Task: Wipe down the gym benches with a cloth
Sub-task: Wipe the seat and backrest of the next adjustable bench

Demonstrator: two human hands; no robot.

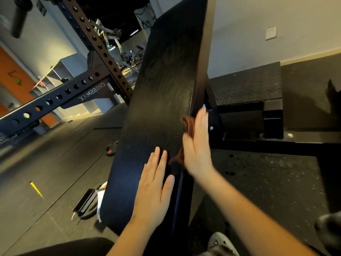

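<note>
- Shelf unit (55, 71) far left, by the wall: open compartments. One has sth small and dark in it, too far to tell what; the others I cannot read.
- Rack (73, 91) stands just beside the bench on the left. If I lean too far over the pad, my head or shoulder can hit its beam.
- Flat dark case (85, 202) on the floor at the left foot of the bench, with sth white beside it. Cannot tell if it is open or what is inside. Trip risk if I step that way w/o looking.
- My left hand (155, 183) lies flat on the bench pad (162, 85), fingers straight and close together, holding nothing. It only steadies. The pad is tilted up, so if this hand slides, I lose balance.
- The cloth (188, 124) is at the right edge of the pad, between the pad's side and my palm; only its reddish ends show.
- My right hand (197, 145) presses it with straight fingers, no pinch. I think this is the weak point: w/o a real hold the cloth can slip out and drop on the floor, and get dirty.
- A bolt (211, 128) on the frame is very near my right fingers; a fast stroke along the edge can scrape them.
- No bucket or bottle is visible.
</note>
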